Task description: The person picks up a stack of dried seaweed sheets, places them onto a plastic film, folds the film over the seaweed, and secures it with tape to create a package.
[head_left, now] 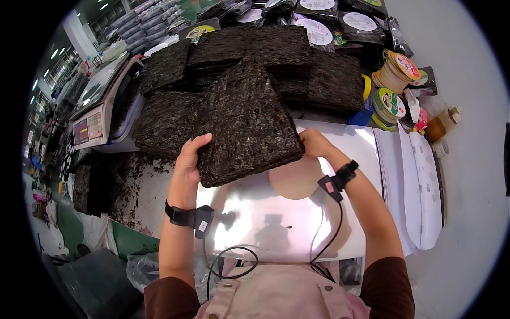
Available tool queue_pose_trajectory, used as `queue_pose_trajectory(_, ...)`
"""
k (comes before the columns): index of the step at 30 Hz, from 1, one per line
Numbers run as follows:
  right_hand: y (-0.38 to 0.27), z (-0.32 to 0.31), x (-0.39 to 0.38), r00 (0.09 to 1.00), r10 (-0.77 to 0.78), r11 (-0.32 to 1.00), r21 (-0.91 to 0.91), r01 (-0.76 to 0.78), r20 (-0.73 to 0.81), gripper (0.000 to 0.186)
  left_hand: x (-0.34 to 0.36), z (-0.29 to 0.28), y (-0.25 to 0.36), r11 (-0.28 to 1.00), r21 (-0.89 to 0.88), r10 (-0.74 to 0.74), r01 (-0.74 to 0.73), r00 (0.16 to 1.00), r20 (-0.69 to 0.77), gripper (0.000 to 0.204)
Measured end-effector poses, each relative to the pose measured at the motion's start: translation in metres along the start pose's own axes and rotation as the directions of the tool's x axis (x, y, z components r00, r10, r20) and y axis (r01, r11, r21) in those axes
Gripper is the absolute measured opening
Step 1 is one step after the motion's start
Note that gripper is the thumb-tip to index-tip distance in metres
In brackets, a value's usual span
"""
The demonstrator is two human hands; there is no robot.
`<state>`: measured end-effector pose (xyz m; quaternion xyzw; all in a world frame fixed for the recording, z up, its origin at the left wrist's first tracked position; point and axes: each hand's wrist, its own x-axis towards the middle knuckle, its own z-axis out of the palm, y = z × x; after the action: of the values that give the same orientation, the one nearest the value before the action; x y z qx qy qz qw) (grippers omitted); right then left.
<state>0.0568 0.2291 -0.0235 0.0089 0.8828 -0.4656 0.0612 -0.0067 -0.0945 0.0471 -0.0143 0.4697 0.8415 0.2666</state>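
Between both my hands is a thick stack of dark dried seaweed sheets (247,125), tilted, its near edge raised over the shiny white tabletop (255,234). My left hand (187,157) is closed on its left edge, thumb on top and fingers hidden beneath. At the right corner my right hand (314,142) grips the same stack, its fingertips partly hidden. Right behind it lie more seaweed stacks (334,80), piled side by side and overlapping. A pale round disc (297,178) shows on the tabletop below the right corner of the held stack.
A weighing scale (95,125) stands at the left, with dark seaweed crumbs (133,186) scattered in front. Label rolls (396,72), a tape dispenser (363,111), an amber bottle (443,122) and paper sheets (419,186) line the right. Black packets (364,26) are heaped at the back.
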Motion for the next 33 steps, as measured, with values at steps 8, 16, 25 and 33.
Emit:
queue_pose_trajectory(8, 0.008, 0.029, -0.017, 0.986, -0.041, 0.996, 0.072, 0.053, -0.162, 0.029, 0.004, -0.005, -0.004, 0.999, 0.042, -0.003, 0.004, 1.000, -0.027, 0.047)
queue_pose_trajectory(16, 0.002, 0.052, -0.080, 0.948, -0.038, 0.985, -0.171, -0.018, -0.317, 0.036, -0.001, -0.010, -0.007, 0.998, 0.047, -0.034, 0.035, 0.999, -0.025, 0.052)
queue_pose_trajectory(25, -0.013, 0.030, -0.108, 0.895, 0.405, 0.567, 0.820, -0.084, -0.189, 0.040, -0.011, 0.008, -0.053, 0.966, 0.183, -0.204, 0.181, 0.972, 0.114, 0.058)
queue_pose_trajectory(33, -0.024, 0.038, -0.152, 0.926, 0.375, 0.669, 0.702, -0.243, -0.037, 0.059, -0.021, 0.017, -0.085, 0.904, 0.378, -0.266, 0.199, 0.955, 0.132, 0.059)
